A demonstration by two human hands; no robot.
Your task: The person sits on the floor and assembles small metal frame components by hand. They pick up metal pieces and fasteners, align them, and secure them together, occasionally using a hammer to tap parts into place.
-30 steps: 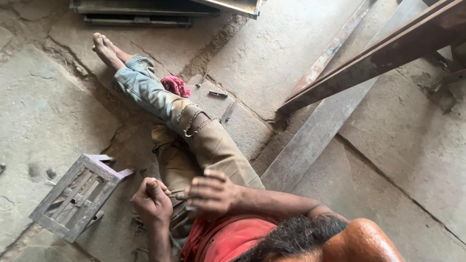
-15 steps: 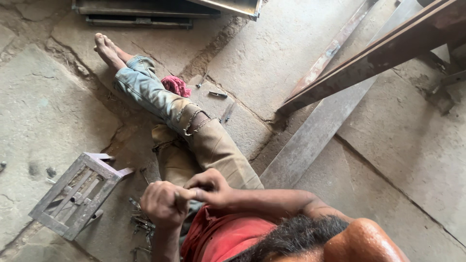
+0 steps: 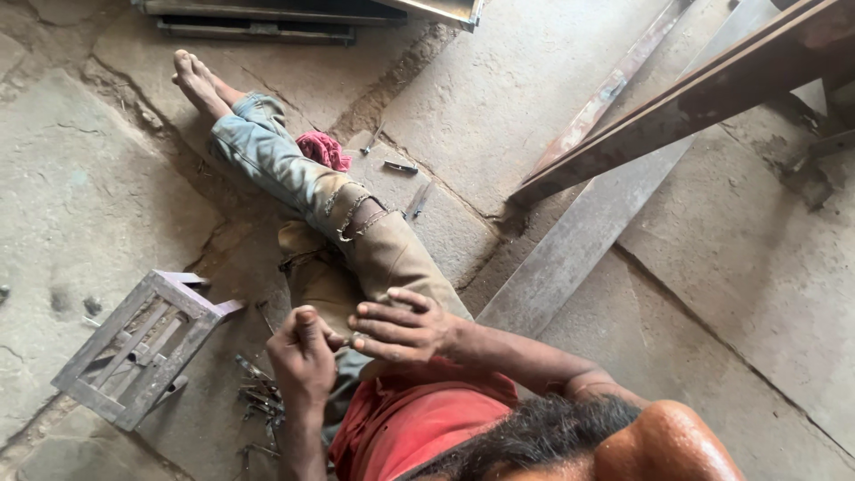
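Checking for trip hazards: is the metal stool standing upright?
No, the metal stool lies tipped on the stone floor.

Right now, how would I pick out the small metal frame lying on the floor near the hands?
Start from the seated person's outstretched leg on the grey stone floor. Beside the left hand lies a small grey metal grille frame, rectangular with parallel bars. Unlike the long rusty steel beams opposite and the loose dark metal bits beside it, it is a compact, tilted, box-like grid.
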